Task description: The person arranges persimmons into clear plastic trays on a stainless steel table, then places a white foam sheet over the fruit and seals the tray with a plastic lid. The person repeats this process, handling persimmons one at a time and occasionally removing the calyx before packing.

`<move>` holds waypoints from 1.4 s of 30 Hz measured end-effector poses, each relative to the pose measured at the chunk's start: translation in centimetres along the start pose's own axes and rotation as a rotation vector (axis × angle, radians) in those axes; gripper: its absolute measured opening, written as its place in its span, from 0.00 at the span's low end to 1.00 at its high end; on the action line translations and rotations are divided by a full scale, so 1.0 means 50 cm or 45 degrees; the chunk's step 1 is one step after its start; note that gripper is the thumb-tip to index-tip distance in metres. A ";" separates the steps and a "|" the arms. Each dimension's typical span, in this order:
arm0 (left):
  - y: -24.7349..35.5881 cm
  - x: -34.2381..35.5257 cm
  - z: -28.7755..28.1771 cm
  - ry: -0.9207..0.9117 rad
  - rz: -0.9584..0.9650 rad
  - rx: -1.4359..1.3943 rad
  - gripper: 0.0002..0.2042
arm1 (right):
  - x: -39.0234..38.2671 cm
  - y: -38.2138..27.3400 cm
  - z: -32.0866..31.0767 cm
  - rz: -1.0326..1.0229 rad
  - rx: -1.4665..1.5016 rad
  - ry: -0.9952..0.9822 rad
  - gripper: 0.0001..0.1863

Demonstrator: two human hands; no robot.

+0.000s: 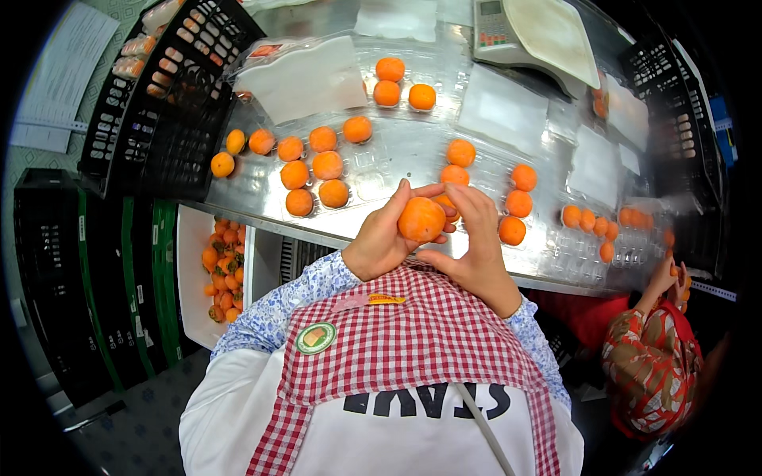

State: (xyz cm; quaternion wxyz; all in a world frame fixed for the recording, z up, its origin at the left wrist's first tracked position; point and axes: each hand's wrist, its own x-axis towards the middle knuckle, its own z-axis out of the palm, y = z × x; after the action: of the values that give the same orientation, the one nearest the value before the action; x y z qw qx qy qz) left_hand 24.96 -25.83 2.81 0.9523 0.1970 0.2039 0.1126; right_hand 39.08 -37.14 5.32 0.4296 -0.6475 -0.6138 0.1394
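Note:
My left hand (pixel 376 243) cradles an orange persimmon (pixel 421 220) at the table's near edge, thumb on one side and fingers curled behind it. Beside the fruit, my right hand (pixel 481 255) is open, its thumb and fingers spread in a curve; its index fingertip is close to the left fingertips. Just beyond my hands, persimmons (pixel 460 153) stand in a row, one partly hidden by my fingers. A clear plastic tray (pixel 367 169) to the left bears several persimmons (pixel 326 165). On the right, another row of persimmons (pixel 519 204) sits in clear moulded plastic.
White sheets (pixel 502 107) and a scale (pixel 524 40) lie farther back on the metal table (pixel 405 151). A black crate (pixel 178 103) stands at left. Below it, a white box (pixel 198 293) holds loose persimmons. Another person's hands (pixel 665 278) work at far right.

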 end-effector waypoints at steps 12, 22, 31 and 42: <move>0.095 -0.111 -0.067 0.132 0.226 0.030 0.25 | 0.103 -0.057 0.152 -0.172 0.084 -0.139 0.37; 0.171 -0.210 -0.132 0.263 0.540 0.513 0.22 | 0.171 -0.109 0.259 -0.211 -0.057 -0.082 0.36; 0.205 -0.211 -0.163 0.331 0.629 0.654 0.23 | 0.208 -0.126 0.294 -0.257 -0.092 -0.056 0.37; 0.216 -0.200 -0.180 0.370 0.610 0.747 0.20 | 0.203 -0.122 0.298 -0.109 0.032 -0.083 0.38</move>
State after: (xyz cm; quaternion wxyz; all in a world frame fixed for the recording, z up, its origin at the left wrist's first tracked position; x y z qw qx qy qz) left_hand 10.73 -16.12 3.27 0.7638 0.4843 0.3083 0.2949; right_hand 26.51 -22.86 4.44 0.4232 -0.6103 -0.6527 0.1497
